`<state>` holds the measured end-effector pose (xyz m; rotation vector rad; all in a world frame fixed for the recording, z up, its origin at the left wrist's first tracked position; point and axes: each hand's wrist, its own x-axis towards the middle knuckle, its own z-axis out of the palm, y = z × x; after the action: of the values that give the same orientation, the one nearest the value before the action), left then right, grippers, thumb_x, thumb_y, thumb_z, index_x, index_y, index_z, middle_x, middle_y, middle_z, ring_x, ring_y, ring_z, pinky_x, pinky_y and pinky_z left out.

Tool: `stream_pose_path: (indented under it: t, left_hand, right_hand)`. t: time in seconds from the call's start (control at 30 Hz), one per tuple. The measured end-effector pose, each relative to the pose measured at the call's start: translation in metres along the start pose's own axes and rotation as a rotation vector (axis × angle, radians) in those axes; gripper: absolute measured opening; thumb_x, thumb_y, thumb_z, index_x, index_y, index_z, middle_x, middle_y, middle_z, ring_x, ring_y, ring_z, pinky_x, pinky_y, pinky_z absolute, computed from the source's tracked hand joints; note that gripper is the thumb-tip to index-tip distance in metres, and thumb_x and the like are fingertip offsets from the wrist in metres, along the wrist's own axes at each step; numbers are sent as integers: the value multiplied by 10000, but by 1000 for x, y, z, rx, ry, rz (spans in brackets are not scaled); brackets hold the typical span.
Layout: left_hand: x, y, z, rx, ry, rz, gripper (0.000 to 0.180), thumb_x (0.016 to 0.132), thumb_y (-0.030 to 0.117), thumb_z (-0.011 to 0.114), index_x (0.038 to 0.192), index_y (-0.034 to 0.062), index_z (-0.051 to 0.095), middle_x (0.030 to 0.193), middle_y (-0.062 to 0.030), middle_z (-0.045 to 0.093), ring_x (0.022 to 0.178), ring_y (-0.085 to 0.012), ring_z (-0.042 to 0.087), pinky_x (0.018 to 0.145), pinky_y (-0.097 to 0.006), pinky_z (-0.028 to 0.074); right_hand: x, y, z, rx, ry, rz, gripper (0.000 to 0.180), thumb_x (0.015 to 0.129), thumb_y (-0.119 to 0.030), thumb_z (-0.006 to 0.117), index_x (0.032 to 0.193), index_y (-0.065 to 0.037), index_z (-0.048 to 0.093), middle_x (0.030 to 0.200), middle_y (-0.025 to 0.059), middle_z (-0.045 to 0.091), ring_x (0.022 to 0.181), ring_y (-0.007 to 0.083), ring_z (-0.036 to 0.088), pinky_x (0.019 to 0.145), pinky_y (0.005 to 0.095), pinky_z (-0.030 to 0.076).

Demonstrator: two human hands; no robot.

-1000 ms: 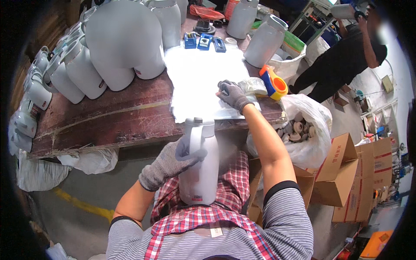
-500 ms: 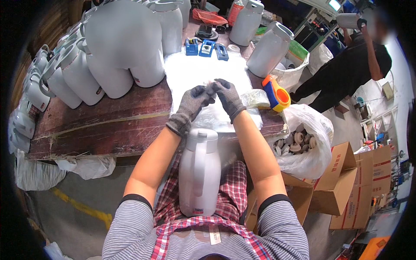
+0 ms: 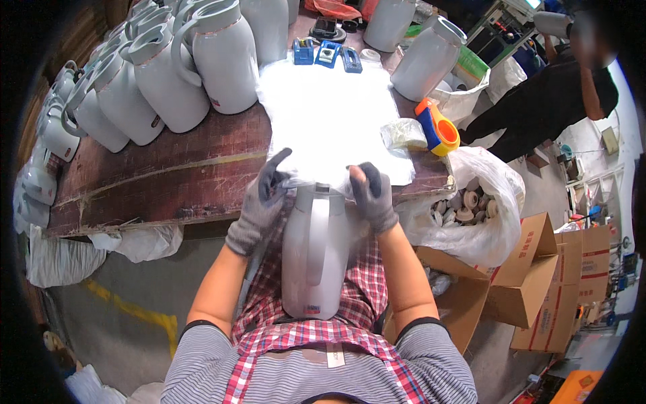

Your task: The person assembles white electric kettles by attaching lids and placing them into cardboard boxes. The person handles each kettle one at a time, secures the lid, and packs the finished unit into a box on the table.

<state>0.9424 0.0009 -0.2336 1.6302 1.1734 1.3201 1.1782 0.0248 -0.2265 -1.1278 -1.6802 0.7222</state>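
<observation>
A pale grey vacuum jug (image 3: 314, 262) stands upright between my thighs, its handle facing me. My gloved left hand (image 3: 261, 205) is beside the jug's top, its index finger stretched forward and the other fingers curled at the edge of a thin clear plastic bag (image 3: 306, 180). On the jug's other side, my gloved right hand (image 3: 374, 202) pinches the bag's opposite edge, the thumb tip bare. The film spreads between both hands at the jug's top; its exact outline is hard to make out. Just beyond lies a bright white stack of plastic bags (image 3: 330, 121).
Several grey jugs (image 3: 168, 87) crowd the table's left. At the right are a tape dispenser (image 3: 439, 128), a tape roll (image 3: 404, 134) and another jug (image 3: 431, 60). A sack of round parts (image 3: 464, 209) and open cartons (image 3: 518, 289) stand right. A person (image 3: 548, 94) carries a jug.
My hands were together over the white stack, fingering thin film. They have parted and come back toward me, to either side of the jug's top, with the film spread between them.
</observation>
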Motion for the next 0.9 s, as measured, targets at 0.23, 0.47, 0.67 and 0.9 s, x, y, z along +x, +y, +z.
stream_pose_path:
  t: [0.23, 0.47, 0.67, 0.9]
  left_hand:
    - [-60, -13, -12, 353, -198, 74, 270, 774, 17, 585, 1043, 21, 610, 837, -142, 635, 632, -304, 518, 691, -316, 499]
    - [-43, -8, -28, 295, -472, -65, 245, 787, 92, 568, 1015, 3, 568, 801, -126, 547, 748, -182, 525, 739, -331, 470]
    - [-75, -44, -9, -218, -159, -80, 234, 802, -17, 544, 1026, -9, 608, 1099, -62, 541, 1046, -165, 521, 931, -307, 435]
    - [-82, -38, 4, -195, -205, 59, 330, 734, -51, 557, 1052, -10, 636, 1185, -116, 537, 1119, -235, 548, 944, -327, 461]
  right_hand:
    - [-77, 37, 10, -47, -17, 57, 395, 915, -349, 603, 748, -4, 507, 609, 173, 469, 542, 295, 481, 551, 387, 403]
    - [-92, 23, -5, -13, -148, 164, 411, 863, -335, 685, 784, 12, 478, 697, 152, 476, 652, 248, 463, 610, 382, 396]
    - [-125, 2, -5, 126, -75, -127, 170, 827, -39, 595, 995, -45, 621, 1036, 118, 571, 1059, 294, 538, 979, 366, 399]
    - [-133, 8, -12, 715, -42, 191, 79, 862, 22, 531, 898, -10, 594, 1082, 57, 557, 945, 160, 542, 870, 278, 431]
